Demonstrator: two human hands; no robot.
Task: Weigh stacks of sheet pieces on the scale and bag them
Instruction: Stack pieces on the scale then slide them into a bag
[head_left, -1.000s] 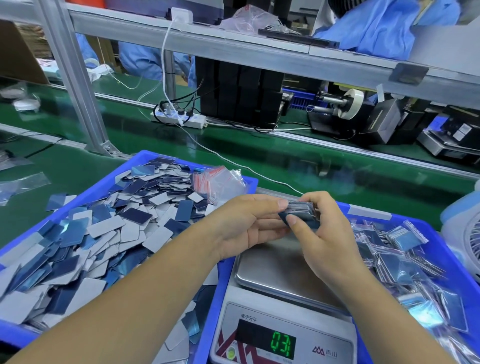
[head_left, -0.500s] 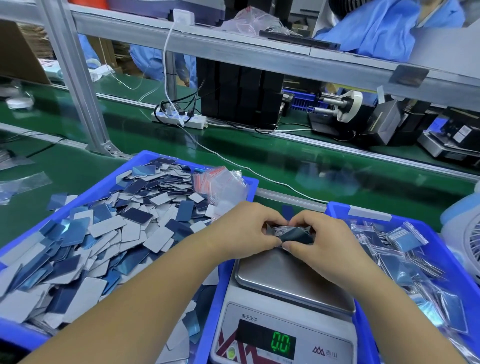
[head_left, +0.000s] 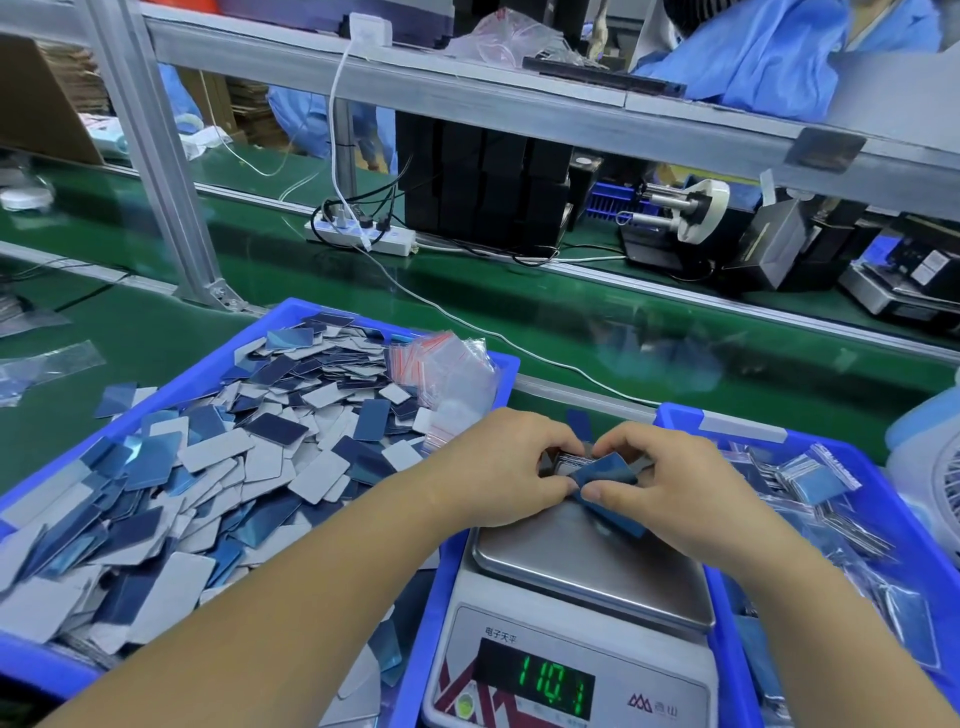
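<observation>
Green digits are reading 110.1 on the scale (head_left: 571, 644), under the printed 电子天平. Both hands, left hand (head_left: 511, 467) and right hand (head_left: 670, 488), are pinching a stack of blue sheet pieces (head_left: 605, 470) at the steel pan's twelve o'clock edge. Loose pieces are filling the blue bin (head_left: 156, 467) at nine o'clock; bagged ones (head_left: 826, 483) are lying at three.

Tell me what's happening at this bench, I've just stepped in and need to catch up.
A person is weighing a stack of sheet pieces on the scale. The left hand and right hand both hold the stack at the back of the pan, and the display shows 110.1. Loose pieces fill the blue bin to the left with empty bags at its back; bagged stacks lie in the bin to the right.
</observation>
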